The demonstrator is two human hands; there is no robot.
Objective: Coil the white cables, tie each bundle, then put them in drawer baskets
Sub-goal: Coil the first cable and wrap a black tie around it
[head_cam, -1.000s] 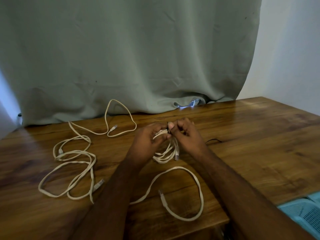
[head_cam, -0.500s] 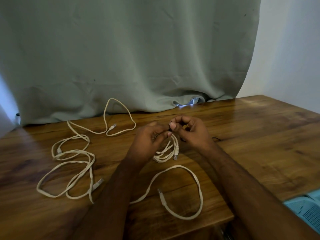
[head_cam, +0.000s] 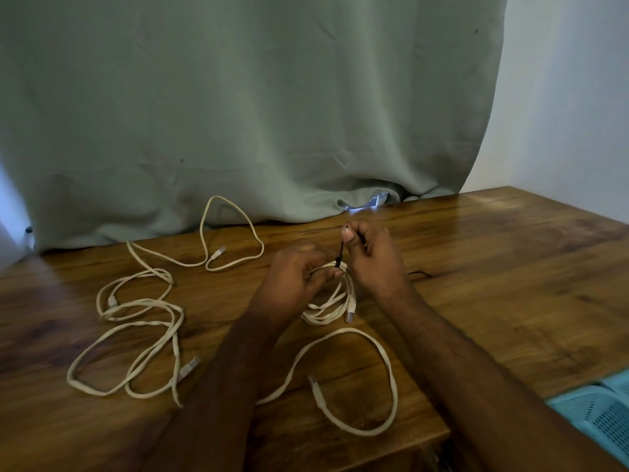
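A small coiled bundle of white cable (head_cam: 335, 303) sits at the middle of the wooden table (head_cam: 493, 284). My left hand (head_cam: 294, 282) grips the top of that coil, fingers curled round its strands. A thin black tie (head_cam: 339, 255) runs up from the coil. My right hand (head_cam: 372, 257) pinches the tie's upper end between thumb and forefinger, just above and right of the coil. A loose white cable (head_cam: 381, 376) loops near the table's front edge. More uncoiled white cables (head_cam: 136, 332) sprawl at the left.
A grey-green curtain (head_cam: 255, 114) hangs along the table's far edge. A turquoise plastic drawer basket (head_cam: 599, 415) shows below the table's right front corner. Another thin black tie (head_cam: 420, 274) lies on the wood right of my right hand.
My right hand has risen and moved back, drawing the black tie up from the coil. My left hand has kept its grip on the bundle.
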